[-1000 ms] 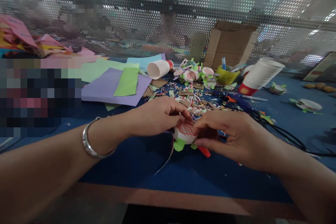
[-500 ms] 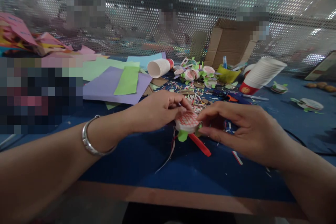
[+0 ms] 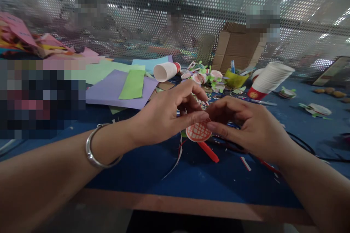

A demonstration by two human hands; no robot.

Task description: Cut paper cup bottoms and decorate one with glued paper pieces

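Evidently well along, the white disc (image 3: 198,132) already carries its red grid and is pinched between left hand (image 3: 164,116) and right hand (image 3: 246,127) just above the blue table (image 3: 136,167), finished pieces (image 3: 207,76) heaped behind, stacked cups (image 3: 270,78) uncut.

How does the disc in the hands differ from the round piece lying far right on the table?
The held disc is pinched aloft between the left hand and right hand; the far-right piece lies flat, untouched. The held disc shows a red grid across its face; the far-right piece looks mostly plain white. Green tabs stick out around the far-right piece; none shows clearly on the held disc. Both are round and white.
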